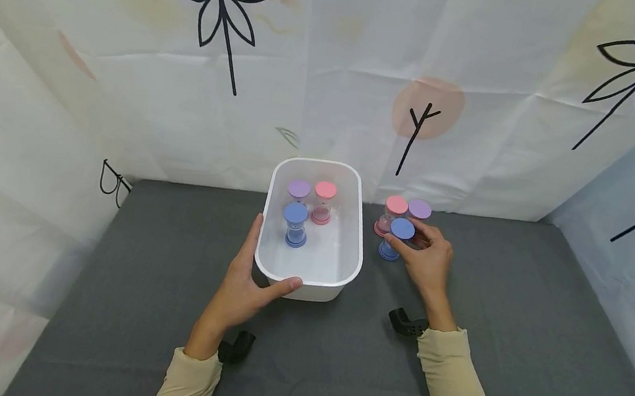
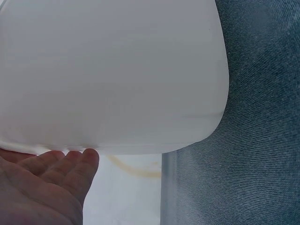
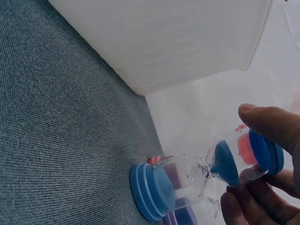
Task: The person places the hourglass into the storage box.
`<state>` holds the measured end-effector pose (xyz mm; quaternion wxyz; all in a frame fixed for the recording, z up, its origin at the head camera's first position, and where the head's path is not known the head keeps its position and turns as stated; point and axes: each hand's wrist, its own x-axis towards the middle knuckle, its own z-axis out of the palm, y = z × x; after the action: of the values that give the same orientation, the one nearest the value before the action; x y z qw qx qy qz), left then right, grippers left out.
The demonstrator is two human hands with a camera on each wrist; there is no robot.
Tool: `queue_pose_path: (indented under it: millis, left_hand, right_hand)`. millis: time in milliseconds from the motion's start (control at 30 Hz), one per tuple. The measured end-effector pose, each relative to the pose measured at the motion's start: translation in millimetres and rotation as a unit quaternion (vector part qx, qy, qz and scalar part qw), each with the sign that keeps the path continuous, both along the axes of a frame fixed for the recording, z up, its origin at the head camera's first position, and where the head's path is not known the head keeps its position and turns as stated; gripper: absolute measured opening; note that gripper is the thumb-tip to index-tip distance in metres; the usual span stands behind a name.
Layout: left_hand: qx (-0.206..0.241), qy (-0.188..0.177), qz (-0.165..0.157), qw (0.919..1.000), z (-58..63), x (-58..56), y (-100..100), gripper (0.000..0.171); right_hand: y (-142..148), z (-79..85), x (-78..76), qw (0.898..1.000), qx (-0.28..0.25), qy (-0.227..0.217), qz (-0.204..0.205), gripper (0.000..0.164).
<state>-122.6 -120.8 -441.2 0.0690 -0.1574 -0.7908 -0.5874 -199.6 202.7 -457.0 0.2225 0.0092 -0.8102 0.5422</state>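
My right hand [image 1: 429, 255] pinches the blue cap of a blue sand timer [image 1: 389, 249] between thumb and fingers. In the right wrist view the blue sand timer [image 3: 187, 178] stands with its base on the cloth, blue sand in both bulbs. A pink sand timer [image 1: 395, 206] and a purple sand timer [image 1: 420, 208] stand right behind it. My left hand [image 1: 243, 294] rests on the white plastic bin [image 1: 307, 281], fingers along its left side and thumb over the front rim. Inside stand purple [image 1: 299, 188], pink [image 1: 325, 190] and blue [image 1: 296, 214] sand timers.
Dark grey cloth [image 1: 164, 285] covers the table. A pale patterned curtain [image 1: 330, 94] hangs along the back and sides. The bin's right wall stands close to the right-hand sand timers. Black wrist cameras are strapped below both hands.
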Motion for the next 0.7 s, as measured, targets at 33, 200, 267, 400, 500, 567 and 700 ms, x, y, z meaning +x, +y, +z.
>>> queue_pose_path:
  millis: [33,200,267,400,500,567,700]
  left_hand:
    - [0.0,0.001,0.0,1.0,0.0,0.0,0,0.119]
    - [0.002,0.002,-0.001,1.0,0.1,-0.4,0,0.119]
    - [0.002,0.001,-0.002,1.0,0.5,-0.5,0,0.119]
    - [0.002,-0.002,-0.003,1.0,1.4,-0.3,0,0.118]
    - [-0.001,0.001,-0.003,1.0,1.6,-0.5,0,0.118]
    - [0.0,0.004,-0.005,1.0,1.4,-0.7,0,0.118]
    - [0.002,0.006,-0.007,1.0,1.3,-0.8,0,0.118]
  right_hand:
    - [0,0.7,0.2,1.0,-0.002,-0.003,0.002,0.053]
    - [-4,11.6,5.2,1.0,-0.021,-0.013,0.016,0.051]
    - [-8,21.0,10.3,0.999,-0.023,-0.016,0.019,0.05]
    - [-14,37.3,18.4,0.999,-0.017,-0.021,0.024,0.049]
    - [-16,41.5,20.2,0.999,-0.022,-0.03,0.028,0.049]
    - [-15,41.6,20.3,0.999,-0.028,-0.032,0.032,0.049]
    - [-10,37.4,17.5,0.996,-0.061,-0.043,0.041,0.051]
